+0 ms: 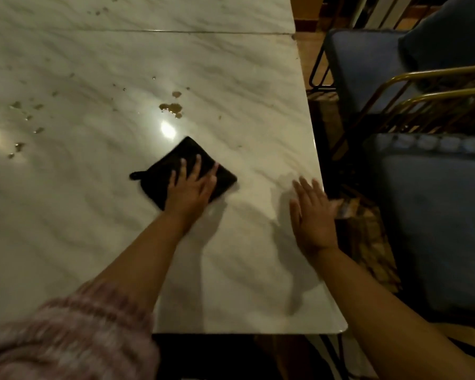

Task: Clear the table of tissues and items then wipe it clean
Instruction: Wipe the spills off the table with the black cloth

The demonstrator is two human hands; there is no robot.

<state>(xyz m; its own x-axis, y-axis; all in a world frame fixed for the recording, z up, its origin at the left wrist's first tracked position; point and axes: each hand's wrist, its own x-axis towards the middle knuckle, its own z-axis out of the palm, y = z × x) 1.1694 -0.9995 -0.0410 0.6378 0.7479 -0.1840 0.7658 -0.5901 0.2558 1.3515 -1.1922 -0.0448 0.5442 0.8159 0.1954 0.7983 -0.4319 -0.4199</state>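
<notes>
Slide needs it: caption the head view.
Left hand presses a black cloth on the stained marble table; right hand flat near its edge.

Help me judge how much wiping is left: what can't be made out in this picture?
- Head view: the table surface under the black cloth, covered by it and the left hand.
- Head view: the table's left and far ends, cut off by the frame edges.
- Head view: whether the right hand touches the table; motion blur.

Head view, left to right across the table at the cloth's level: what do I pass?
Brown splashes → black cloth under the left hand → right hand, flat by the table edge → blue chair.
</notes>
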